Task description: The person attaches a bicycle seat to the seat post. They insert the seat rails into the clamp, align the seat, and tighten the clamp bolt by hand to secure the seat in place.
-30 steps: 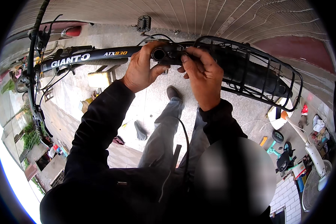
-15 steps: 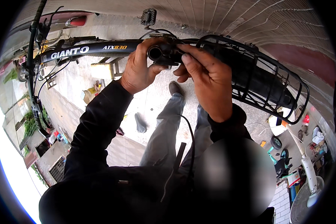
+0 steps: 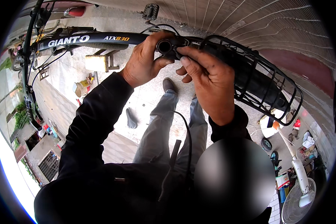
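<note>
A black bicycle frame (image 3: 97,40) runs across the upper part of the view. The open round end of its seat tube (image 3: 164,46) faces up, with no seat post in it. My left hand (image 3: 143,59) is closed round the tube's top, its thumb below the opening. On the other side, my right hand (image 3: 209,74) has thumb and index finger pinched at the dark clamp area beside the opening. Whatever small part lies between those fingertips is hidden. A bicycle saddle (image 3: 130,118) lies on the floor, left of my legs.
Behind the seat tube, a black rear rack (image 3: 267,87) extends right over the wheel. The handlebar (image 3: 29,63) is at far left. A low stool (image 3: 97,63) and a yellowish bucket (image 3: 82,88) stand beyond my left arm. A white fan (image 3: 299,199) is at lower right.
The whole view has shifted slightly. My left hand has tilted a little about the tube top, and the opening now shows rounder. Both hands keep their hold.
</note>
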The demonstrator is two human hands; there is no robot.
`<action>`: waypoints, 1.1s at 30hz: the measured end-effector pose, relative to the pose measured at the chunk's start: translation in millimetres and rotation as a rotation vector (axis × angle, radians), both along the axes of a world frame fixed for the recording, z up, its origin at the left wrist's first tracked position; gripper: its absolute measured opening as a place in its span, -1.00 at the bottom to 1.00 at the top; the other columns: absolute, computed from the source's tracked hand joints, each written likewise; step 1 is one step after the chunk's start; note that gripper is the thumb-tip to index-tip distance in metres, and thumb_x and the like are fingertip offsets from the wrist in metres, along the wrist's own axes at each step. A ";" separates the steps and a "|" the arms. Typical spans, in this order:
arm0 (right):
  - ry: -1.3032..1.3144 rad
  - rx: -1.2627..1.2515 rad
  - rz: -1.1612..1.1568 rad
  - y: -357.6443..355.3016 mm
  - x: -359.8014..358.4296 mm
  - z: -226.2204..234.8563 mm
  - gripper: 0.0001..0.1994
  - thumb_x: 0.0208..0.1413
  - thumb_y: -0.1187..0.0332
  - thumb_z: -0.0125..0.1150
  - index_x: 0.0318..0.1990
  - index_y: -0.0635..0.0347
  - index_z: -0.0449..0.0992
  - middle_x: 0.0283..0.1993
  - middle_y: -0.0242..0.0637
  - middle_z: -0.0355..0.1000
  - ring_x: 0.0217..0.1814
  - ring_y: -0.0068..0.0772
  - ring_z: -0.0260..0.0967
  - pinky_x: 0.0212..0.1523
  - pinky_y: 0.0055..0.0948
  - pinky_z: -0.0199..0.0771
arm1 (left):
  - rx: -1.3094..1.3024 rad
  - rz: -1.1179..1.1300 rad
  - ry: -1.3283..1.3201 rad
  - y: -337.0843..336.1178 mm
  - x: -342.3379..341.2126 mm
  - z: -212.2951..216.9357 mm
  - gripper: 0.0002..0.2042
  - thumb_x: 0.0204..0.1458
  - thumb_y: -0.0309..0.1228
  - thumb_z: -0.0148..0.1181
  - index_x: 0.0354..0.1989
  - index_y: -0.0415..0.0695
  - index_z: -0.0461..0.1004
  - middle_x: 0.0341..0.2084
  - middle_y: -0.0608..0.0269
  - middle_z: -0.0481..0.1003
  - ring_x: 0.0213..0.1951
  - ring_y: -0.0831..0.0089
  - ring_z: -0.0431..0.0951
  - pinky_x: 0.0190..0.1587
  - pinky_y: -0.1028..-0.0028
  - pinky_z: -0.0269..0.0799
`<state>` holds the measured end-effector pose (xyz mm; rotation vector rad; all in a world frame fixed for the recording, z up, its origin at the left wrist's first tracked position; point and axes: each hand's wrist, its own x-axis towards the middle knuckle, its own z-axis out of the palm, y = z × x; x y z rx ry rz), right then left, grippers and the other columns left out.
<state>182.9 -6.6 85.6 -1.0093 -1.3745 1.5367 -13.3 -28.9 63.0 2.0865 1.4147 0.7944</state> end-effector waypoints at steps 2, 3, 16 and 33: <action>-0.024 0.022 0.007 -0.1 1.0 -1.1 -0.83 0.07 0.49 0.27 -0.18 0.30 0.55 -0.47 -0.26 0.47 -0.51 -0.59 0.47 -0.53 -0.60 0.41 | 0.007 -0.015 -0.009 0.0 -1.7 -1.4 -0.35 0.09 0.00 0.05 0.16 -0.27 0.08 -0.02 -0.04 0.42 -0.03 0.13 0.51 -0.03 0.35 0.44; -0.034 -0.009 0.015 0.7 2.1 1.3 -0.84 0.06 0.49 0.28 -0.19 0.30 0.55 -0.47 -0.26 0.47 -0.52 -0.60 0.45 -0.54 -0.60 0.40 | 0.010 -0.023 -0.013 -0.4 -2.4 -2.1 -0.35 0.09 0.00 0.05 0.17 -0.26 0.08 -0.02 -0.03 0.41 -0.02 0.12 0.51 -0.03 0.35 0.44; -0.024 -0.172 0.003 1.2 -0.9 11.4 -0.85 0.06 0.48 0.29 -0.21 0.30 0.56 -0.43 -0.34 0.48 -0.49 -0.70 0.41 -0.51 -0.69 0.39 | 0.067 -0.014 -0.090 0.2 -0.8 -3.9 -0.41 -0.09 -0.39 0.35 0.08 -0.25 0.17 -0.12 -0.04 0.41 -0.10 0.02 0.51 -0.10 0.30 0.46; 0.118 -0.385 0.022 16.6 6.6 9.8 -0.79 0.15 0.36 0.23 -0.21 0.36 0.54 -0.55 -0.36 0.45 -0.57 -0.67 0.37 -0.55 -0.68 0.39 | 0.014 -0.018 -0.058 -2.8 -3.9 -7.4 -0.37 0.01 -0.19 0.22 0.18 -0.21 0.09 -0.01 -0.03 0.41 0.03 0.09 0.47 0.07 0.32 0.37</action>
